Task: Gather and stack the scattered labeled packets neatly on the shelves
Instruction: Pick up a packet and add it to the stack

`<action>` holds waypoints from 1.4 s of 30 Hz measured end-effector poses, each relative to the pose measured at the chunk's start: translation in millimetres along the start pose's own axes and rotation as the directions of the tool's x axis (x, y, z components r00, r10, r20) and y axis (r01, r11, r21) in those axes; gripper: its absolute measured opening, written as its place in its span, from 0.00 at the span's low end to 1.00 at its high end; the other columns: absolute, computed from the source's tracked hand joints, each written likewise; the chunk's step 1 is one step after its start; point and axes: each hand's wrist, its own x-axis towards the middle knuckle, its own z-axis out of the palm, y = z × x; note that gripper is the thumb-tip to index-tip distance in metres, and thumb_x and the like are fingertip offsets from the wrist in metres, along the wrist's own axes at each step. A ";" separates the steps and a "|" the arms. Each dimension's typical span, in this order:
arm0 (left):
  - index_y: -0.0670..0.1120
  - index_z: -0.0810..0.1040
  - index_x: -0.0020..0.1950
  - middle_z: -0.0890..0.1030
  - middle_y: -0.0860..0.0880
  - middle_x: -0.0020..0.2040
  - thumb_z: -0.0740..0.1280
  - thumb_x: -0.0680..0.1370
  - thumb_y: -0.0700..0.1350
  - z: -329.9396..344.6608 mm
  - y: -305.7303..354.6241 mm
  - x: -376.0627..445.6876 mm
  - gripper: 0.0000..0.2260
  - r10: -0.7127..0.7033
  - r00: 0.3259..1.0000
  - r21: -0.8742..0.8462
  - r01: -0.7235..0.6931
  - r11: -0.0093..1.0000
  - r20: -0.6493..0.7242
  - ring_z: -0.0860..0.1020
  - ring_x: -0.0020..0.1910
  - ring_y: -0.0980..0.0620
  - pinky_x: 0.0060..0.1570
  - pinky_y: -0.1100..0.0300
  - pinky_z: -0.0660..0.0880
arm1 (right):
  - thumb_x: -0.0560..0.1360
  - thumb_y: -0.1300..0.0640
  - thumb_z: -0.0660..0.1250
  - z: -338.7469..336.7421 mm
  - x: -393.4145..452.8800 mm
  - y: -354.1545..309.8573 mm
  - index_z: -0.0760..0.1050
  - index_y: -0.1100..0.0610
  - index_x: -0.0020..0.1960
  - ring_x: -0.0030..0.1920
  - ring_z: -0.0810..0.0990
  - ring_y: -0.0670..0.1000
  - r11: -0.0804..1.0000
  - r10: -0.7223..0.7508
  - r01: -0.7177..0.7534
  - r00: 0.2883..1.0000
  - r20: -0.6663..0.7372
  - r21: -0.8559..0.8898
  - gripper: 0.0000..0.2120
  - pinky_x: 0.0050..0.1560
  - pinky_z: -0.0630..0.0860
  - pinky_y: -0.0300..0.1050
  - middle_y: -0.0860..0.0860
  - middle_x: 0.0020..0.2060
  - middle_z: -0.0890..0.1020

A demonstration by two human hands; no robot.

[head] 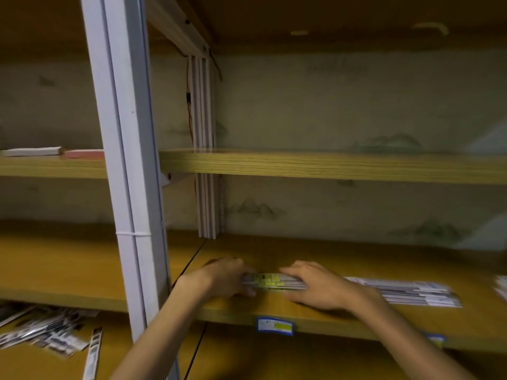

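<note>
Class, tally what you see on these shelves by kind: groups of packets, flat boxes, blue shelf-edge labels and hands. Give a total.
Packet groups: 4, held stack, row, right-edge pile, scattered heap
Flat boxes: 2, white, red
Blue labels: 2
Hands: 2, left hand, right hand
Total: 10

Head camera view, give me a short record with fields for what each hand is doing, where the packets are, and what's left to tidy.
left hand: left hand grips the left end of the flat stack of white packets with a yellow label
right hand: right hand rests fingers on the stack's right part
surface: wooden shelf board
nearby: second row of white labeled packets lying to the right
left to tidy: scattered packets on the lower shelf, bottom left
</note>
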 end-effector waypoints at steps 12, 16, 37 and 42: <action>0.57 0.78 0.61 0.77 0.53 0.57 0.62 0.82 0.53 11.8 -4.7 3.1 0.10 0.021 0.992 0.040 -0.016 0.999 -0.121 0.76 0.52 0.54 0.54 0.54 0.74 | 0.84 0.45 0.52 23.1 -8.4 -0.9 0.60 0.46 0.77 0.62 0.68 0.45 0.999 -0.041 0.040 0.991 -0.129 -0.013 0.22 0.63 0.69 0.46 0.46 0.62 0.70; 0.55 0.81 0.59 0.77 0.56 0.53 0.65 0.81 0.49 10.5 -6.7 8.3 0.08 0.060 0.982 0.009 -0.059 0.998 -0.181 0.74 0.49 0.58 0.48 0.62 0.69 | 0.82 0.47 0.58 17.5 -3.9 -4.8 0.69 0.47 0.71 0.56 0.72 0.45 0.999 0.002 0.003 0.992 -0.123 0.037 0.18 0.60 0.73 0.46 0.45 0.56 0.73; 0.56 0.67 0.73 0.71 0.53 0.68 0.73 0.75 0.53 0.5 -12.2 12.9 0.29 -0.104 0.994 -0.190 0.100 0.977 -0.012 0.71 0.64 0.51 0.64 0.52 0.70 | 0.72 0.49 0.75 -28.6 40.1 -20.3 0.74 0.59 0.61 0.53 0.79 0.51 0.968 0.249 -0.230 0.928 0.276 -0.099 0.23 0.58 0.79 0.47 0.50 0.52 0.79; 0.55 0.62 0.77 0.68 0.53 0.72 0.72 0.75 0.53 0.3 -12.6 9.8 0.33 -0.100 0.995 -0.200 0.101 0.975 0.019 0.68 0.69 0.50 0.68 0.51 0.67 | 0.74 0.49 0.73 -27.2 37.3 -20.8 0.71 0.58 0.65 0.56 0.78 0.52 0.970 0.242 -0.221 0.920 0.308 -0.100 0.24 0.61 0.78 0.49 0.52 0.57 0.77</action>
